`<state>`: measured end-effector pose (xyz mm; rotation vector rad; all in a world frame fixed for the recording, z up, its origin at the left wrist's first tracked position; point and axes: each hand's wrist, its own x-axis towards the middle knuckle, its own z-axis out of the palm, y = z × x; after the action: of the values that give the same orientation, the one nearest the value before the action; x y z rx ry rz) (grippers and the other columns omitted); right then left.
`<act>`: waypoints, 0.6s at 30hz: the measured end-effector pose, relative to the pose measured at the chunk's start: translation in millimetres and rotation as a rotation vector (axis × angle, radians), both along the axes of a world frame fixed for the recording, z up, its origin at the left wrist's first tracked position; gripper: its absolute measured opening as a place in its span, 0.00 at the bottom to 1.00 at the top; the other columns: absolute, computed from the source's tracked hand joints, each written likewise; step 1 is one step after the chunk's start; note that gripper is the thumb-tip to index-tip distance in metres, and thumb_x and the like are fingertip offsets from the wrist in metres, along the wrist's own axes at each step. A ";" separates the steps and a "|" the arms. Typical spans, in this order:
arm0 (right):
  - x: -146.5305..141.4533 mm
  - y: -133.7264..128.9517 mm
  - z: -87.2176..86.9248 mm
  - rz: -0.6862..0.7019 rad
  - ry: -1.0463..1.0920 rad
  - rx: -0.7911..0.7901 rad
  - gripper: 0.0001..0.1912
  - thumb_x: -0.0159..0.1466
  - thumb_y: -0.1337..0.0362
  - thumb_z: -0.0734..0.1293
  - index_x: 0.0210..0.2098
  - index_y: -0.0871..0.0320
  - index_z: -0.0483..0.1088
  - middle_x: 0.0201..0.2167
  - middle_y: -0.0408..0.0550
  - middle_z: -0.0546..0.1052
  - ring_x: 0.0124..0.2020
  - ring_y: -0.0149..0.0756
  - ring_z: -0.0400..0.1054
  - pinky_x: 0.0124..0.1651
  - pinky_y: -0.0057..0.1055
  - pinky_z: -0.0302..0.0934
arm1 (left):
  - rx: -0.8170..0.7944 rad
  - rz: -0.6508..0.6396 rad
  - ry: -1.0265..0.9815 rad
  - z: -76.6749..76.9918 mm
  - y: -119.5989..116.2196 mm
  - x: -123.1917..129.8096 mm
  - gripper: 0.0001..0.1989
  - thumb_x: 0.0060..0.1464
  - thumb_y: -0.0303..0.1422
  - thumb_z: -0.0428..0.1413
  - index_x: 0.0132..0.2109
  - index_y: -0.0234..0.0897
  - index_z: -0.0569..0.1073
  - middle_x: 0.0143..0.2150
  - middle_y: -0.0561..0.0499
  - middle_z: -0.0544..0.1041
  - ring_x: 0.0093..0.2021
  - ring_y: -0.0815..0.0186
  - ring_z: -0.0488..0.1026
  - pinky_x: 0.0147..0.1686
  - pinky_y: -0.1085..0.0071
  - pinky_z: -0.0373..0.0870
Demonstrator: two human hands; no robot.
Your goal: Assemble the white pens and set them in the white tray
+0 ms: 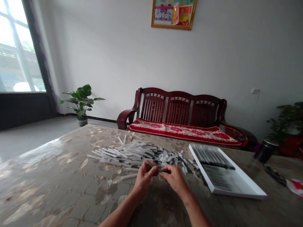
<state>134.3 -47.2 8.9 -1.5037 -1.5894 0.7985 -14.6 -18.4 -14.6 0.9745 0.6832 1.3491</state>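
Just in front of the pile, my left hand [145, 176] is closed with thumb and fingers pinching a slim grey tube [149, 163]. Close beside it, my right hand [175, 178] is closed in a pinch, fingertips almost meeting those of the left. What sits between the right fingertips is too small and blurred to name. Beyond both hands lies a heap of slim whitish pen-like tubes [118, 153]. Short translucent pieces [167, 156] are gathered at the heap's right side, with dark slender pieces among them.
A shallow white tray [246, 178] at the right holds two rows of dark-tipped, pen-like sticks [214, 155]. Behind it stands a black canister [266, 150], near a dark cable [274, 175]. The patterned tabletop [59, 183] reaches toward a red wooden bench [178, 108].
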 end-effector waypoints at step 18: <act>124.8 3.4 44.6 -0.248 -0.322 0.134 0.12 0.61 0.61 0.62 0.38 0.57 0.74 0.37 0.47 0.81 0.39 0.37 0.73 0.42 0.29 0.62 | 0.030 -0.053 0.373 -12.9 1.7 -2.1 0.21 0.39 0.45 0.65 0.37 0.39 0.72 0.30 0.53 0.76 0.27 0.65 0.75 0.22 0.73 0.67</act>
<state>259.1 -43.8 53.5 -1.7519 -1.6045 0.3151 -16.7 -16.7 -27.6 1.2766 0.9110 1.1436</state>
